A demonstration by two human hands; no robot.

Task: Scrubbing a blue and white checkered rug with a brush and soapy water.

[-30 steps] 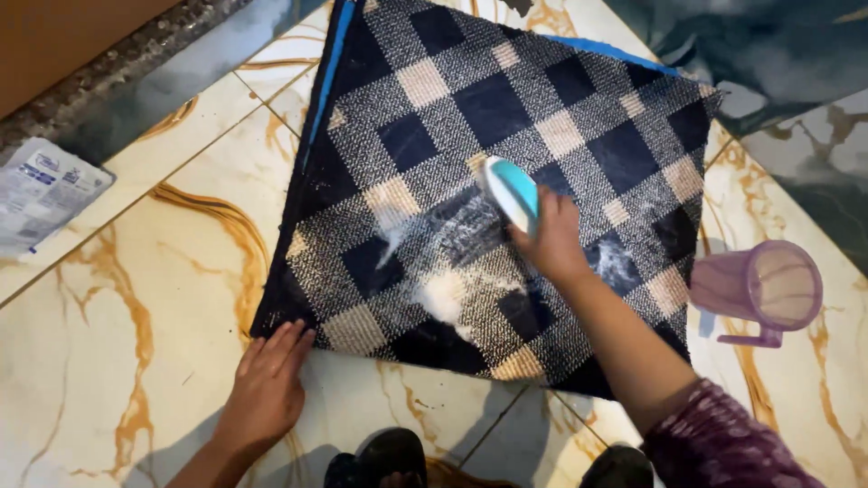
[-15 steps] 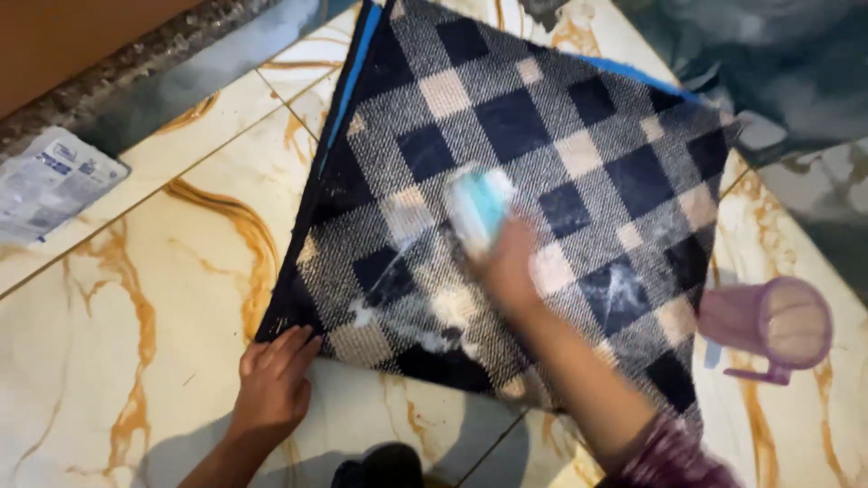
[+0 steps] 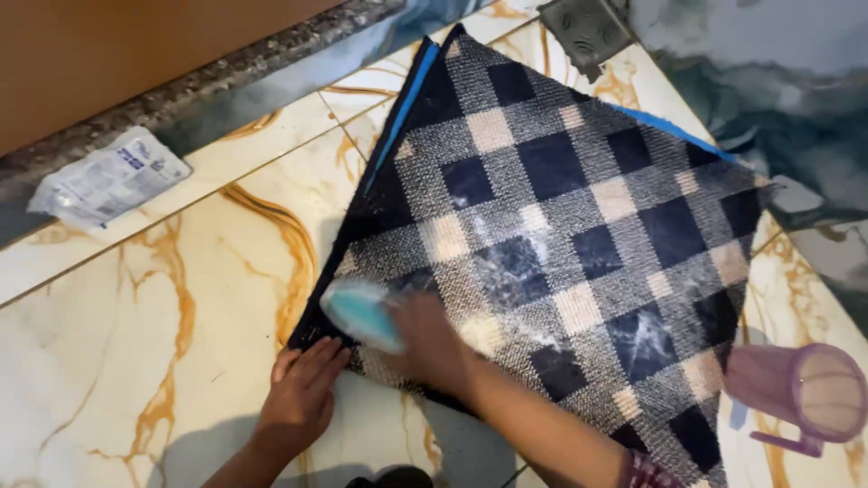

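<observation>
R hand (image 3: 432, 345) is clamped on a teal-and-white scrub brush (image 3: 362, 313), fingers wrapped over its back; hand and brush are motion-blurred. Brush sits on the near-left corner of a checked mat (image 3: 561, 244), bristles down on the weave as far as can be told.

L hand (image 3: 303, 393) lies flat, fingers together and stretched out, palm on the floor tiles (image 3: 136, 343); fingertips touch the mat's near-left edge, just beside the brush. It holds nothing.

Mat: dark navy, grey and beige squares, lying flat on the floor, turned like a diamond w/ one corner far, one right, one near the hands. White soapy streaks show on squares at the mat's centre and toward its right side. A blue layer (image 3: 409, 99) peeks out under the mat along its far-left and far-right edges.

Further out: a translucent purple jug (image 3: 800, 393) lies on its side, right of the mat's near edge, mouth toward the camera, handle down. Far left, a white printed plastic pouch (image 3: 108, 178) lies by the grey stone kerb (image 3: 208, 77). Far centre, a square grey floor drain (image 3: 588, 32) is just beyond the mat's far corner. Tiles are cream w/ orange veining; darker blue-grey tiles on the right.
</observation>
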